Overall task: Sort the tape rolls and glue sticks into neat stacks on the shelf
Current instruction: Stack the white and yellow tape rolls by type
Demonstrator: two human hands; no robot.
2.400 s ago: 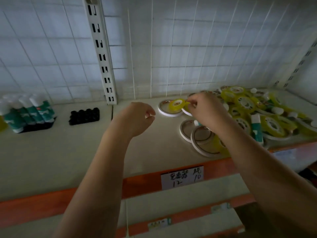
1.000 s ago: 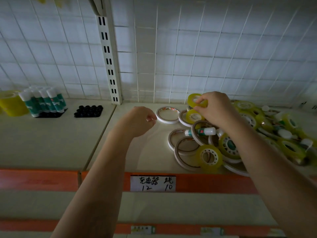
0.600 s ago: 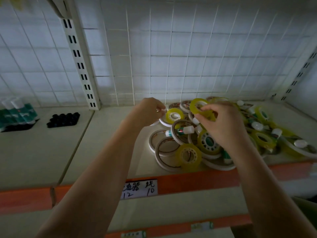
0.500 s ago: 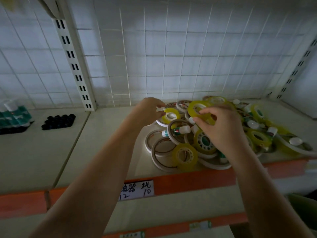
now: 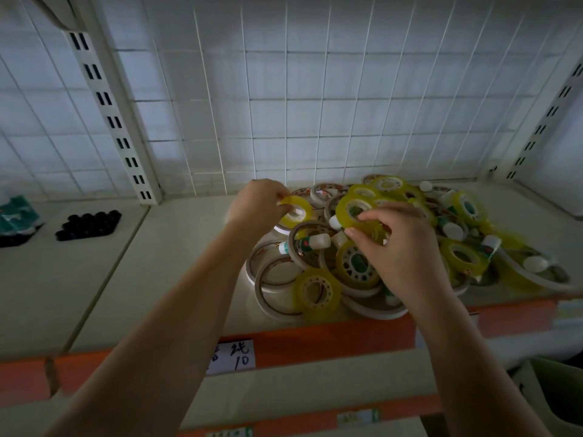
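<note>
Glossy yellow tape ring [image 5: 296, 212] pinched by L hand [image 5: 258, 207]; translucent yellow roll [image 5: 356, 212] gripped by R hand [image 5: 398, 247] fingers, now lower over pile vs. 0.5 s ago

dim light; white wire grid [image 5: 315, 89] behind, slotted upright [image 5: 110, 118], orange-edged shelving [image 5: 315, 339]
</note>
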